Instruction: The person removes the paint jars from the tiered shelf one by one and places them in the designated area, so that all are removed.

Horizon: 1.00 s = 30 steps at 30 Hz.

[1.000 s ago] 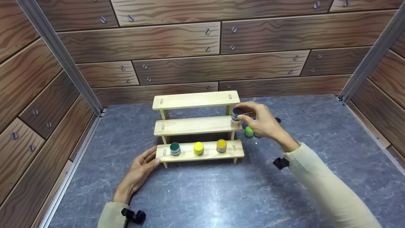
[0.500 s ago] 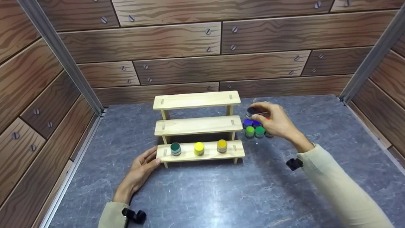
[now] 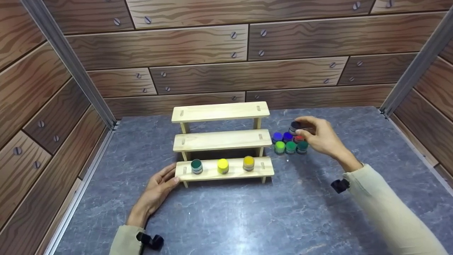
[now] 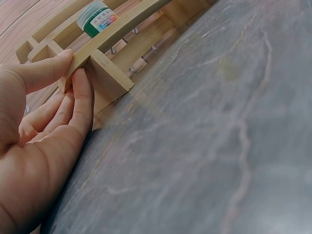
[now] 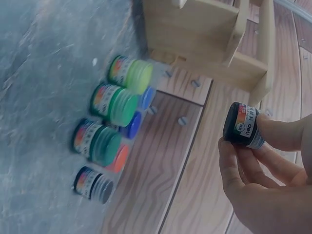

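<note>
A three-step wooden display stand (image 3: 222, 141) rests on the table. My left hand (image 3: 155, 193) grips the left end of its bottom step, thumb above and fingers below in the left wrist view. On that step stand a dark green paint jar (image 3: 196, 167), a yellow paint jar (image 3: 223, 166) and an orange-yellow paint jar (image 3: 248, 164). Right of the stand, my right hand (image 3: 324, 138) pinches a dark paint jar (image 5: 241, 124) between thumb and fingers. It is held in the air, above and behind several jars on the table.
Beside the stand's right side are grouped a light green jar (image 3: 279, 148), a green jar (image 3: 291, 147), a blue jar (image 3: 277, 138), a red jar (image 3: 299, 138) and others. A dark-lidded jar (image 5: 93, 185) shows in the right wrist view. Wood-patterned walls (image 3: 198, 46) enclose the table.
My right hand has moved right with the dark paint jar, from beside the middle step to over the far side of the grouped jars. My left hand stays on the stand.
</note>
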Each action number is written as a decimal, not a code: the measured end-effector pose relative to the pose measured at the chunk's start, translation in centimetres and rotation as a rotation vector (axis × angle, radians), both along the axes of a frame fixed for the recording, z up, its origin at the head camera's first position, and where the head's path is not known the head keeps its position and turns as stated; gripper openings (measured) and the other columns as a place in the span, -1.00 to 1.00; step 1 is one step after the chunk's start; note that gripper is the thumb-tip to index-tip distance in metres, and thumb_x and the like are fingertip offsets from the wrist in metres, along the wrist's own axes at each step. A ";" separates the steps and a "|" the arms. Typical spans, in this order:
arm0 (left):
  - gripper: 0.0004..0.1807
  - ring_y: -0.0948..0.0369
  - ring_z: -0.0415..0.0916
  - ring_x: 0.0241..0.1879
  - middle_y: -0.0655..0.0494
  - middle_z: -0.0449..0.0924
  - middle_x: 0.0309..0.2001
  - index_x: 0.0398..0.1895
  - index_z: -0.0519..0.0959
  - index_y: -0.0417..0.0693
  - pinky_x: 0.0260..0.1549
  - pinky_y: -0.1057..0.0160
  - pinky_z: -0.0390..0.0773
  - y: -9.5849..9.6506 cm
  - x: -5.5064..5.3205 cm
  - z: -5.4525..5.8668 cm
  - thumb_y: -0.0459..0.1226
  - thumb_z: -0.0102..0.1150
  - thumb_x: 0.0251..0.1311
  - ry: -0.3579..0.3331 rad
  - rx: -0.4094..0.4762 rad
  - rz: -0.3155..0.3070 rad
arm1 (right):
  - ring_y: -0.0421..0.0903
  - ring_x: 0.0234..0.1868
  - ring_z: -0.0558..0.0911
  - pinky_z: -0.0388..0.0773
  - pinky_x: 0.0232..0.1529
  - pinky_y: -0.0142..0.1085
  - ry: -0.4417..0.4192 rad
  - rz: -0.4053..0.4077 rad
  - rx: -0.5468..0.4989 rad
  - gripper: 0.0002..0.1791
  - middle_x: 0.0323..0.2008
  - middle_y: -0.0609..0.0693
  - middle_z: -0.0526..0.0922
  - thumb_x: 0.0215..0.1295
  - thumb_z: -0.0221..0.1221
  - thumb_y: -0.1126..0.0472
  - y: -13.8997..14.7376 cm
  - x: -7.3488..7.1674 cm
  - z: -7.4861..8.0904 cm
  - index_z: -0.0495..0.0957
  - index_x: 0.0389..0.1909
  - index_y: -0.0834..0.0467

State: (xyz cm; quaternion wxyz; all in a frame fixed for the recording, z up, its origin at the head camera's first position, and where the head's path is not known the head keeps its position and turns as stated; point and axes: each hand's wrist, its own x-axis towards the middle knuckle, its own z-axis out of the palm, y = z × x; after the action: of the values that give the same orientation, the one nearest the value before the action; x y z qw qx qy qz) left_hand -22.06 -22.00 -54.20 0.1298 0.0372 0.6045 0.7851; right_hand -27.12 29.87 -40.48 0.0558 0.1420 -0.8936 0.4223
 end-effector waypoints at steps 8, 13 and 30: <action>-0.18 0.21 0.53 0.30 -0.37 0.03 0.66 0.68 0.01 -0.39 0.26 0.33 0.59 0.0 0.0 -0.1 -0.51 0.15 0.46 0.002 0.006 0.009 | 0.36 0.22 0.68 0.59 -0.10 -0.65 -0.002 -0.026 0.010 -0.56 0.25 0.44 0.61 0.57 0.18 0.39 1.6 -0.3 -1.0 0.49 0.39 0.39; -0.18 0.20 0.53 0.30 -0.40 0.02 0.65 0.67 -0.01 -0.42 0.29 0.32 0.58 0.0 -0.1 -0.1 -0.53 0.13 0.44 0.007 0.023 0.004 | 0.41 0.23 0.65 0.60 -0.05 -0.65 -0.013 -0.037 -0.018 -0.53 0.24 0.51 0.59 0.53 0.21 0.41 2.5 -0.4 -1.8 0.47 0.38 0.45; -0.18 0.18 0.48 0.36 -0.36 0.03 0.66 0.68 0.01 -0.38 0.28 0.32 0.57 -0.1 -0.1 -0.1 -0.51 0.15 0.45 0.009 0.008 -0.004 | 0.45 0.30 0.59 0.52 0.01 -0.71 -0.074 -0.103 0.010 -0.51 0.31 0.52 0.51 0.53 0.21 0.40 5.7 -0.2 -4.9 0.45 0.40 0.48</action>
State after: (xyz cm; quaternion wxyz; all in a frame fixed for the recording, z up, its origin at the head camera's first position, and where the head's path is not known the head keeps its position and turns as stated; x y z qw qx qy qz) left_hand -22.19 -22.08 -54.35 0.1283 0.0425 0.6017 0.7872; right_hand -27.37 35.60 -45.34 0.0439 0.0803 -0.9032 0.4194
